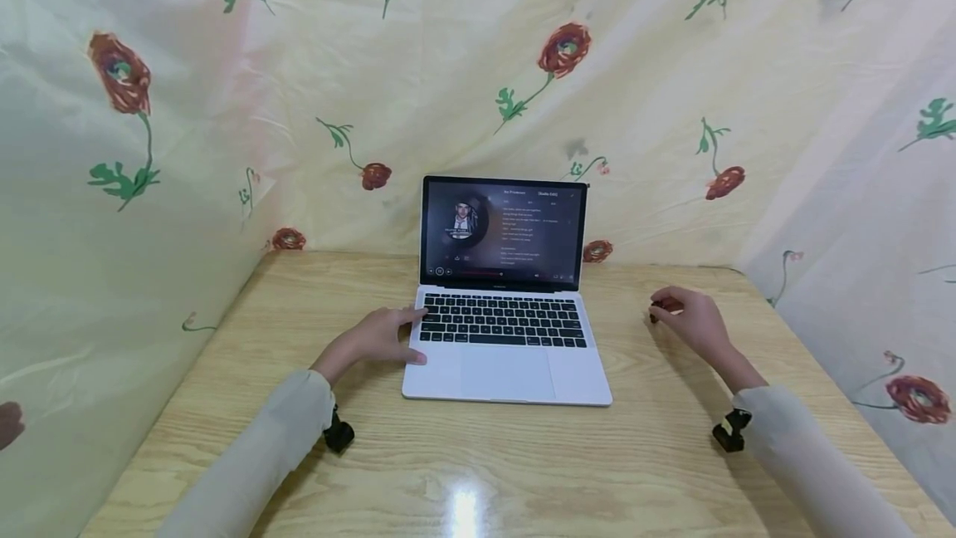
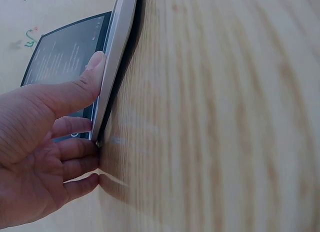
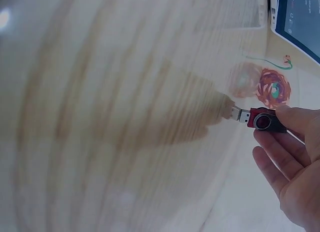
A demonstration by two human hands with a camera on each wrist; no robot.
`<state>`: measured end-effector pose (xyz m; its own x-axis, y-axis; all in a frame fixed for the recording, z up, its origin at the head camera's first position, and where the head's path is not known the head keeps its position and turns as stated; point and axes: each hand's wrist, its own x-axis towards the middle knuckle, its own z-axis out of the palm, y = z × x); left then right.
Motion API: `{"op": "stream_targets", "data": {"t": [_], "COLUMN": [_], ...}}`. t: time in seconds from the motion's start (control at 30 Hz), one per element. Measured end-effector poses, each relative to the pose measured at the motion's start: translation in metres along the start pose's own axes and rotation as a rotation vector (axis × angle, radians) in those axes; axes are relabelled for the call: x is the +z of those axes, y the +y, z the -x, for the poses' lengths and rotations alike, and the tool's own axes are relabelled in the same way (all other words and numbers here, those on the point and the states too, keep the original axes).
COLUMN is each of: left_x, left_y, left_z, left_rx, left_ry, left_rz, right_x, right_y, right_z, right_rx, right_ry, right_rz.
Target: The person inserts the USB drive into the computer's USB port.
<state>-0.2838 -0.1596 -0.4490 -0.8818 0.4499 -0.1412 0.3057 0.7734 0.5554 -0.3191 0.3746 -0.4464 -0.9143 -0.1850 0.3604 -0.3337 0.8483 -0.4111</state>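
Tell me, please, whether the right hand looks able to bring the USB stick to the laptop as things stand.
Probably yes: the right hand pinches the USB stick to the right of the laptop, and nothing shows on the table between them.

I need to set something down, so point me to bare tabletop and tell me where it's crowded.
The table is bare in front of the laptop, between the two sleeves, and between the laptop and the right hand, which pinches a USB stick. It's crowded at the laptop's left edge, where the left hand rests.
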Motion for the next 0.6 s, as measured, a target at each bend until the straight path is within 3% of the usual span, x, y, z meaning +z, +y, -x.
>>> {"op": "stream_targets", "data": {"t": [0.6], "left_x": [0.0005], "left_y": [-0.0004], "left_z": [-0.0001], "left_rx": [-0.002], "left_ry": [-0.001], "left_rz": [0.002], "right_x": [-0.0001], "right_y": [-0.0007], "right_z": [0.0027], "right_rx": [-0.016], "right_ry": [0.04], "right_rz": [-0.028]}}
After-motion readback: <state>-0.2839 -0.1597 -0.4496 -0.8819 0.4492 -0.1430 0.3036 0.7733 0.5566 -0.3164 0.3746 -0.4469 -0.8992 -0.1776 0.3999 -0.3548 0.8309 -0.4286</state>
